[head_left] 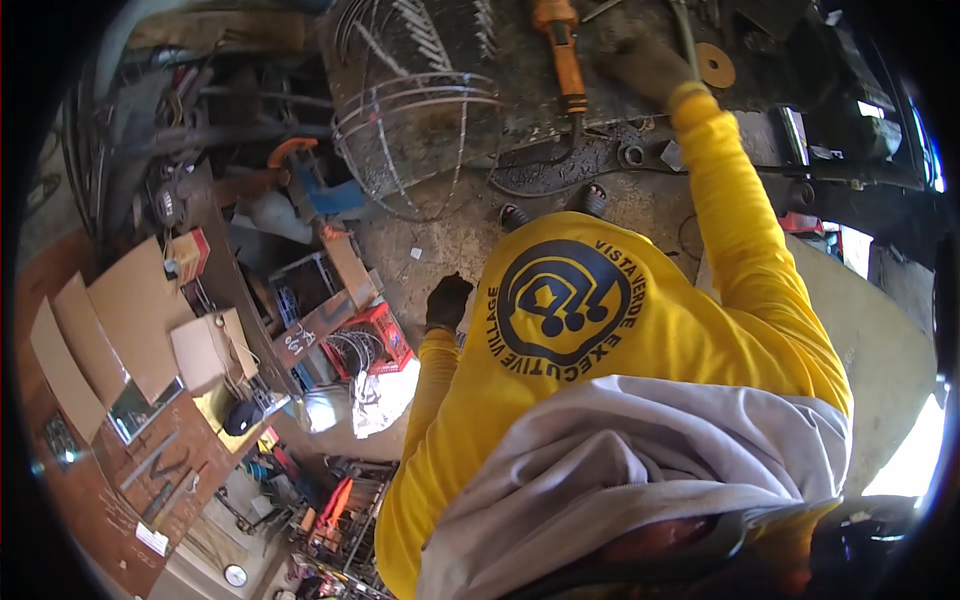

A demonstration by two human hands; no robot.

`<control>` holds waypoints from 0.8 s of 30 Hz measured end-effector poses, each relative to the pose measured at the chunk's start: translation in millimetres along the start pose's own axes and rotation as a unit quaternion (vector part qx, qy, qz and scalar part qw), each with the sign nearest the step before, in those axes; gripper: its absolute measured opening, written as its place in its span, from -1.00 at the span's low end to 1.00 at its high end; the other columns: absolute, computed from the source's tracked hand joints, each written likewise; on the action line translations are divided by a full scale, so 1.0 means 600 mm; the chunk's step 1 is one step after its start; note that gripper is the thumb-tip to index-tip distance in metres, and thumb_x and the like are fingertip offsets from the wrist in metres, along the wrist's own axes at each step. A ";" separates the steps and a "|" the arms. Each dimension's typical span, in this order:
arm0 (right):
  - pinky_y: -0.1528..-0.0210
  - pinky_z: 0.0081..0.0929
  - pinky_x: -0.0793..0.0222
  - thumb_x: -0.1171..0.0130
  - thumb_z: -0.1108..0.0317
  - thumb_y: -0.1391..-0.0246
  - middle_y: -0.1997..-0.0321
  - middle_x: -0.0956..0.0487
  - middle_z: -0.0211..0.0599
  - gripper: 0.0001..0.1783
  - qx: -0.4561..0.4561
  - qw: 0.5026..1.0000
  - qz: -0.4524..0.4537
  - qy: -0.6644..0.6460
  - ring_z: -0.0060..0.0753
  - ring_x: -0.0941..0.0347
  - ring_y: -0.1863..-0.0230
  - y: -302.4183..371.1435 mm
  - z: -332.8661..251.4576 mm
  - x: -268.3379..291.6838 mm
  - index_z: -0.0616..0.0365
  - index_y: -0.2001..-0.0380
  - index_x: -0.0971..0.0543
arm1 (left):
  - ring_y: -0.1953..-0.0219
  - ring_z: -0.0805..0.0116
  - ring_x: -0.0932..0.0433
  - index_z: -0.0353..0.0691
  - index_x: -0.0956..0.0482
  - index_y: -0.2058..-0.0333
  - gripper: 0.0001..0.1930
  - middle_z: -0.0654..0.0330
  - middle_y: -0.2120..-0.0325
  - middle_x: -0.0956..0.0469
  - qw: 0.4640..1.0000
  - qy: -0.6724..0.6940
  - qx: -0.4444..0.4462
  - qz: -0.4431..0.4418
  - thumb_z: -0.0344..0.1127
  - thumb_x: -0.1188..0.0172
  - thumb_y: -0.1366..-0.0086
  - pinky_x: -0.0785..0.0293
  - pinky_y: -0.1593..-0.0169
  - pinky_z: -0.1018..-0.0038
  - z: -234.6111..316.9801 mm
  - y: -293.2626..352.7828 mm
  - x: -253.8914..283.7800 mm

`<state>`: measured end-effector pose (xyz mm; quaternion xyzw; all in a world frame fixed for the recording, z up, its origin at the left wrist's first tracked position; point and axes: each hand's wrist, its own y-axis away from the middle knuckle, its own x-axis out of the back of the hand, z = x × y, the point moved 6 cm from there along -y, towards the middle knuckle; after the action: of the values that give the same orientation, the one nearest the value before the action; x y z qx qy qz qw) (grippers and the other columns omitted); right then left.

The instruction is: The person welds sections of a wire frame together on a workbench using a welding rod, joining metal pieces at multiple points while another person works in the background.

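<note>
My right hand [648, 72], in a brownish glove, reaches over the dark workbench [530, 125], its fingers stretched toward the left and nothing seen in them. Left of it lies an orange corded power tool [562, 55], shaped like an angle grinder. To its right are a tan disc [714, 65] with a centre hole and a pale rod or hose [686, 38] near the wrist. My left hand [447, 302], in a dark glove, hangs low at my side, apart from the bench. Its fingers look curled in, with nothing showing in them.
A round metal-rod frame [418, 98] juts over the bench's near edge. Twisted metal bars [420, 36] lie beyond it. On the left, cardboard [135, 320] and hand tools [165, 475] cover a brown table [120, 530]. A red crate [388, 335] stands near my left hand.
</note>
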<state>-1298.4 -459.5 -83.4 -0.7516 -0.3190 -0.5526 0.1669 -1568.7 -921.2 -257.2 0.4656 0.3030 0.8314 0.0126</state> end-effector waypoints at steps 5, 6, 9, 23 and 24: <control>0.43 -0.50 -0.30 -0.17 0.14 -0.16 0.47 -0.58 -0.35 -0.68 -0.175 0.900 -0.049 -0.396 -0.53 -0.43 0.51 0.141 -0.011 0.026 0.15 0.21 -0.69 | 0.23 0.16 -0.62 -0.13 -0.67 0.22 -0.83 0.18 0.31 -0.62 0.977 -0.099 -0.140 -0.128 -0.35 -0.23 -0.19 -0.57 0.16 0.27 -0.009 0.063 0.079; 0.43 -0.50 -0.30 -0.17 0.14 -0.16 0.47 -0.58 -0.35 -0.68 -0.179 0.901 -0.047 -0.391 -0.53 -0.43 0.51 0.160 -0.035 0.030 0.15 0.21 -0.69 | 0.23 0.16 -0.62 -0.13 -0.67 0.22 -0.83 0.18 0.31 -0.62 0.976 -0.096 -0.145 -0.128 -0.35 -0.23 -0.19 -0.57 0.16 0.27 -0.002 0.067 0.098; 0.57 -0.62 -0.19 -0.24 0.19 -0.15 0.56 -0.49 -0.56 -0.79 -0.262 0.747 0.046 -0.610 -0.69 -0.33 0.58 0.195 -0.118 0.018 0.10 0.36 -0.66 | 0.34 0.20 -0.64 -0.21 -0.64 0.19 -0.84 0.17 0.33 -0.62 0.983 0.105 -0.112 -0.101 -0.32 -0.23 -0.30 -0.56 0.21 0.34 0.104 0.079 0.260; 0.31 -0.45 -0.55 -0.34 0.25 -0.18 0.35 -0.67 -0.19 -0.75 0.101 0.790 0.068 -0.601 -0.42 -0.62 0.33 0.105 -0.352 -0.015 0.25 0.26 -0.66 | 0.29 0.21 -0.70 -0.36 -0.52 -0.10 -0.65 -0.07 0.21 -0.66 0.919 0.295 -0.186 0.185 -0.34 -0.15 -0.41 -0.57 0.22 0.36 0.382 0.034 0.406; 0.28 -0.41 -0.57 -0.32 0.25 -0.19 0.33 -0.68 -0.17 -0.74 0.177 0.801 0.105 -0.563 -0.36 -0.63 0.31 0.105 -0.347 -0.007 0.26 0.24 -0.65 | 0.28 0.19 -0.70 -0.37 -0.51 -0.13 -0.63 -0.09 0.18 -0.67 0.918 0.314 -0.165 0.177 -0.34 -0.13 -0.42 -0.57 0.22 0.35 0.378 0.035 0.406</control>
<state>-1408.1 -632.9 -11.8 -0.9170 -0.3676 0.0546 0.1450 -1523.7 -752.8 27.6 0.2185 0.0629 0.9616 -0.1540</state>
